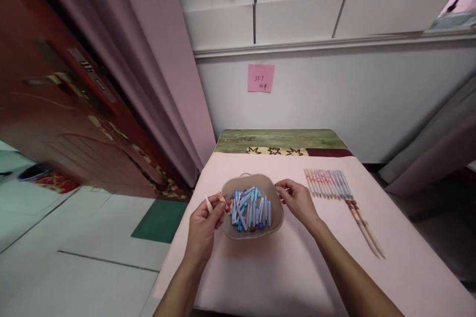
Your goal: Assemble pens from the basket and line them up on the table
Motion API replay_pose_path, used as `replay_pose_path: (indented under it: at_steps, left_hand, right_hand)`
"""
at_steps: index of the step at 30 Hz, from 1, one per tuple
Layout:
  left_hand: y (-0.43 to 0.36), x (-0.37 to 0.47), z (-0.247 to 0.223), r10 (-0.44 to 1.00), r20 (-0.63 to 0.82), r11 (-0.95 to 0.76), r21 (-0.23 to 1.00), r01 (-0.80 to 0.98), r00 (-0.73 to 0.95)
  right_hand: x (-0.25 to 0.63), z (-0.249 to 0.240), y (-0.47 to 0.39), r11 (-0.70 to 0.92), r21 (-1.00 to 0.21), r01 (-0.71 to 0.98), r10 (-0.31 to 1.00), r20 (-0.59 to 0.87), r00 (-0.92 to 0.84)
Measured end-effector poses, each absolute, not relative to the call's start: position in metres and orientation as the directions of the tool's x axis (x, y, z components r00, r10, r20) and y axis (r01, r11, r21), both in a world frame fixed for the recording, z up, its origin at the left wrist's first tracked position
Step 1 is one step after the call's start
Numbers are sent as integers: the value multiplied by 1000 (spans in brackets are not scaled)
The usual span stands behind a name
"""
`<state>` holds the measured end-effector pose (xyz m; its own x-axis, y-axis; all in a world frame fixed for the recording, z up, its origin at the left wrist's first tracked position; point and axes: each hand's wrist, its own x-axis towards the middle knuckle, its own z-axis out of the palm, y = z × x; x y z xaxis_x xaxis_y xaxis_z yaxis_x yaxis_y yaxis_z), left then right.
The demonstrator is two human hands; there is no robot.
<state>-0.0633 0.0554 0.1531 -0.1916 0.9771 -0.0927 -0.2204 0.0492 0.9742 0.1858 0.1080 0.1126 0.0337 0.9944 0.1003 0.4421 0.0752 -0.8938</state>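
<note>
**On a pale pink table, a bowl of blue pens**

The bowl is tan and has soft, round corners. It is near the middle of the table, between the two hands. I cannot tell if it sits flat or is lifted a bit. Inside is a messy heap of blue and pale pens, with some small bright blue bits mixed in.

The left hand is by the left side of the bowl. Its fingers are close together and hold a small cream stick with a white tip. A little orange piece is at its fingertips too, next to the rim.

The right hand is at the other side. Its thumb and finger are nearly together, pinching the rim.

To the right lies a neat row of pens, going from reddish to grey-blue. Two long brown and cream sticks slant down from the row's bottom corner. On the wall behind is a pink note that says 357.
</note>
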Motion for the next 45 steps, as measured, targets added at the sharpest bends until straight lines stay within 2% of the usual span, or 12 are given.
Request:
replay_pose_path:
  at_steps: [2,4,6,8,11,14,22,33,40,45]
  left_hand:
    - [54,-64,148,972,-124,76,970,-229,-202]
    - [53,-63,144,962,-168,117,966,-231,-216]
    - [53,-61,143,954,-192,136,962,-238,-230]
    - [53,-60,142,955,-184,126,961,-245,-231]
    - [52,-60,144,959,-180,125,962,-243,-220]
    - [52,-61,144,955,-205,148,956,-254,-215]
    - [52,-61,143,962,-198,142,951,-276,-187]
    - [53,-58,148,961,-182,124,956,-265,-207]
    - [55,-66,149,975,-109,53,961,-272,-195]
    - [59,-62,147,980,-129,77,950,-304,-153]
  right_hand:
    - [183,115,110,132,-734,666,991,112,-73]
    - [170,117,112,222,-533,817,974,91,-206]
    - [153,117,115,345,-365,865,932,19,-363]
    - [136,116,117,463,-285,839,864,-65,-499]
    - [117,112,118,565,-275,778,776,-142,-614]
    - [110,109,117,593,-267,760,743,-182,-644]
    - [127,115,119,497,-168,851,827,-204,-523]
    - [118,116,123,436,-218,873,858,-192,-476]
    - [128,116,140,277,-193,941,938,-159,-309]
    - [114,104,143,256,-197,946,942,-166,-290]
